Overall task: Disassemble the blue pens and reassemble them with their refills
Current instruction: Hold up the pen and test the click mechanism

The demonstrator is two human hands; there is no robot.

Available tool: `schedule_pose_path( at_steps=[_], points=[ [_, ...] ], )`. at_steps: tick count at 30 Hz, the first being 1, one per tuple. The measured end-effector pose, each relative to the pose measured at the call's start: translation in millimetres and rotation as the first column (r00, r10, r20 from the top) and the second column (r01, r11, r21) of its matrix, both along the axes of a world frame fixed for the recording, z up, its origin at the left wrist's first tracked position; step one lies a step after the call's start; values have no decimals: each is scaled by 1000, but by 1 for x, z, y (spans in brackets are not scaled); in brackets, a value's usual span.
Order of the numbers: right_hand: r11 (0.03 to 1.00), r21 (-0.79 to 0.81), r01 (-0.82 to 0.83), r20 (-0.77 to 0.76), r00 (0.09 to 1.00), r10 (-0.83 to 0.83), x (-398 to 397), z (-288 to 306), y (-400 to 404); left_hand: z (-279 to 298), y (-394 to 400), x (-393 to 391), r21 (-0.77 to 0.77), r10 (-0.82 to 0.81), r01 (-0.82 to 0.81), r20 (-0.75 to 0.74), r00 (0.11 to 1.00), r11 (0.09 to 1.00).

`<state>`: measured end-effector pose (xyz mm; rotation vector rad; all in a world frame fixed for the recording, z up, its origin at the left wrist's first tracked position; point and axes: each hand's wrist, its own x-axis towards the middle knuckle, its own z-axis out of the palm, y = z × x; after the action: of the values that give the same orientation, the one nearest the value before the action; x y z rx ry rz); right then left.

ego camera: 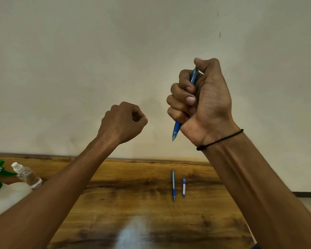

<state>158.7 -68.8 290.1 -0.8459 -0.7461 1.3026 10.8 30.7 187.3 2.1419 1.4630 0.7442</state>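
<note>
- My right hand (201, 103) is raised before a pale wall (97, 51), fist wrapped around a blue pen (177, 129), tip pointing down.
- My left hand (123, 121) is raised too, fingers curled closed, holding nothing.
- On the wooden table (124, 194) below lie a second blue pen (173, 186) and, just beside it, a small blue piece (184, 188).
- Spray bottles (11, 186) stand far left.

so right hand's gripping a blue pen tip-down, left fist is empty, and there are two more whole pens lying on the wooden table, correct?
Not quite. The head view shows only one whole blue pen lying on the wooden table; beside it, apart, lies a short blue piece, not a whole pen. The rest holds: the right hand grips a blue pen tip-down, and the left hand is a fist holding nothing visible.
</note>
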Motion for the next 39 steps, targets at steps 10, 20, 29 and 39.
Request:
schedule_pose_path(
  at_steps=[10, 20, 29, 39],
  points=[
    [1000, -4, 15, -20, 1000, -15, 6, 6, -2, 1, -1, -1, 2, 5, -5, -15, 1000, 1000],
    [1000, -9, 27, -43, 999, -27, 7, 6, -1, -1, 0, 0, 14, 3, -2, -33, 999, 1000],
    [999, -21, 34, -64, 997, -35, 12, 7, -1, -2, 0, 2, 17, -4, 5, -50, 999, 1000],
    [999, -19, 36, -65, 997, -37, 15, 9, -1, -3, 0, 2, 16, 6, -5, -52, 999, 1000]
  ],
)
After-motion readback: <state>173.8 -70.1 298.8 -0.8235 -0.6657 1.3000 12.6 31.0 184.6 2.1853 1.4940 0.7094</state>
